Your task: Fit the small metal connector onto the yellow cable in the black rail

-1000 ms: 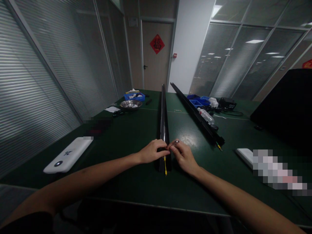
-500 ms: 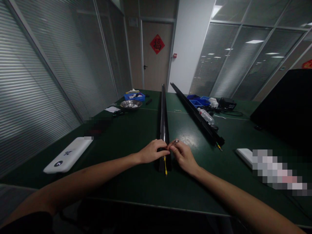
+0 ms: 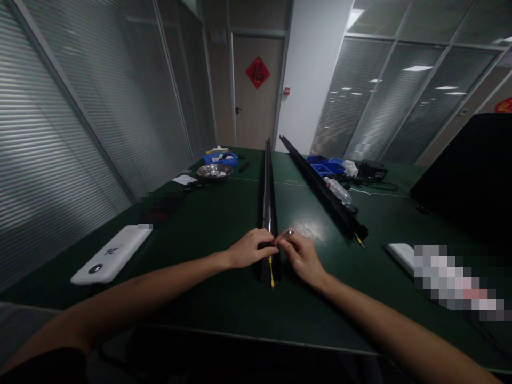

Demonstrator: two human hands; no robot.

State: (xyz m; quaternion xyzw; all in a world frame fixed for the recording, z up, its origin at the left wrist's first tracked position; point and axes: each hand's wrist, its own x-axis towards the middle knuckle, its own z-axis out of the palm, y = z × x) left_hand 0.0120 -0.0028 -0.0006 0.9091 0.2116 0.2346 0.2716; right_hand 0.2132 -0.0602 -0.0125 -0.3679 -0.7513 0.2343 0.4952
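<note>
Though a yellow lead (image 3: pixel 271 269) already lay at six o'clock, work seemed unfinished on the black rail (image 3: pixel 269 186) running toward twelve, where the left hand (image 3: pixel 250 248) and right hand (image 3: pixel 302 260) met, fingers curled nearly together, any grip impossible to tell.

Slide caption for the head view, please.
Left hand and right hand meet over a long black channel-shaped rail with a short yellow wire, on a dark green table.

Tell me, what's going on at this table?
A person's left hand and right hand meet at a long black channel, near the end where a yellow cable pokes out. Anything pinched there is too small to make out. A second black channel lies on the green table to the right, beside a clear bottle.
</note>
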